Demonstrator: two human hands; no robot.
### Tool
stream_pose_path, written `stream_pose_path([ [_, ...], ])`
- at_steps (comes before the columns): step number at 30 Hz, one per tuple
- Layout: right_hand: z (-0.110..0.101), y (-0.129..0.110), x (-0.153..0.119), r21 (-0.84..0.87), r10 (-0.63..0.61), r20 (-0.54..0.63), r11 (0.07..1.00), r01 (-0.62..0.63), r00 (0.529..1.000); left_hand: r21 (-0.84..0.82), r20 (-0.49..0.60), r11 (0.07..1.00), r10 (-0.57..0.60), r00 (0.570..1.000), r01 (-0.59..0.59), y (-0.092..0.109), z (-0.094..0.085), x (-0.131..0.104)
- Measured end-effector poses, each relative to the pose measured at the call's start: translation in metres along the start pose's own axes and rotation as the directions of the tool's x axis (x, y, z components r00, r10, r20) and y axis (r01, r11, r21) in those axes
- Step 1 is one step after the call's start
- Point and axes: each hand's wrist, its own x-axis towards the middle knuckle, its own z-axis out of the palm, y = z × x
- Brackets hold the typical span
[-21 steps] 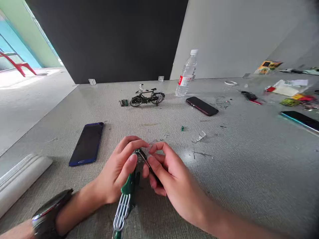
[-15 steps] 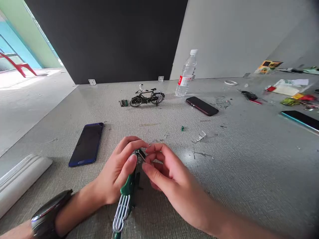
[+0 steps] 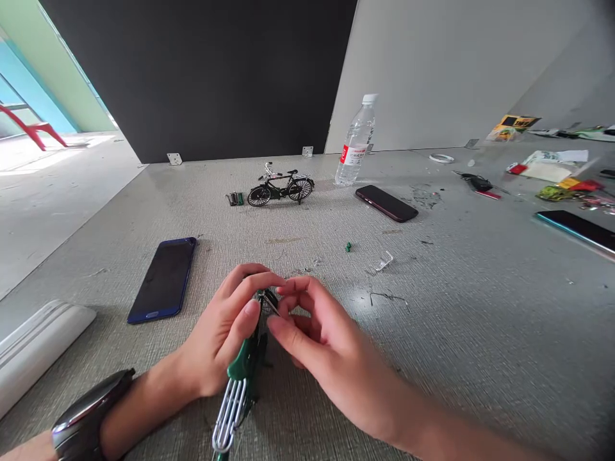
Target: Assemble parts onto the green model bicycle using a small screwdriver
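Observation:
A green and black model bicycle [image 3: 239, 366] stands close to me on the table, its silver rear rack [image 3: 229, 416] pointing at me. My left hand [image 3: 225, 323] is closed around its front half from the left. At the front end, my right hand [image 3: 317, 333] pinches a thin metal part [image 3: 271, 304] between thumb and fingers. My fingers hide most of that part and much of the bicycle's front. Fingertips of both hands meet just above it.
Beyond my hands stands a black model bicycle [image 3: 281, 189], with a water bottle [image 3: 356, 141] to its right. Phones lie at left [image 3: 166, 278], centre right [image 3: 387, 203] and far right. A small green piece [image 3: 348, 246], a clear bracket [image 3: 384, 261] and a thin wire-like piece [image 3: 389, 298] lie nearby.
The whole view has shifted slightly. Both hands keep nearly the same hold at the bicycle's front, and the thin metal part shows a little more between them.

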Motion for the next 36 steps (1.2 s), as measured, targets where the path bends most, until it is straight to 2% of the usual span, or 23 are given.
stream_pose_path([
  [4,-0.0007,0.0015,-0.0011,0.015,-0.007,-0.043,1.000,0.007,0.999,0.005,0.007,1.000,0.001,1.000,-0.001,0.0011,0.0003,0.0013],
  [8,-0.0022,-0.0006,-0.0004,0.026,0.097,-0.034,0.995,-0.096,0.995,0.028,0.013,1.000,-0.006,1.000,0.006,0.0015,0.0000,0.0016],
  [14,-0.0003,-0.0058,0.0013,0.141,0.147,-0.012,0.979,-0.144,0.989,0.029,0.008,0.999,-0.023,1.000,0.023,-0.0016,-0.0007,-0.0007],
  [17,0.0021,-0.0054,0.0006,0.099,0.105,-0.004,0.990,-0.104,0.994,0.021,0.008,1.000,-0.010,1.000,0.010,-0.0031,-0.0012,-0.0003],
  [21,0.0041,-0.0012,-0.0016,-0.056,-0.003,-0.076,0.998,-0.001,0.997,0.020,0.009,1.000,-0.011,1.000,0.011,-0.0023,-0.0016,0.0003],
  [25,0.0045,0.0024,-0.0031,0.011,-0.024,-0.114,1.000,0.026,0.993,0.036,0.011,0.999,-0.026,1.000,0.026,-0.0002,-0.0010,-0.0004],
  [30,0.0039,0.0008,-0.0014,0.102,0.051,-0.058,0.994,-0.045,0.997,0.050,0.019,0.998,-0.027,0.999,0.026,0.0001,-0.0004,-0.0001],
  [36,0.0034,-0.0011,0.0011,0.127,0.041,-0.019,0.991,-0.038,0.999,0.061,0.035,0.998,-0.033,0.999,0.031,0.0010,-0.0009,0.0010],
])
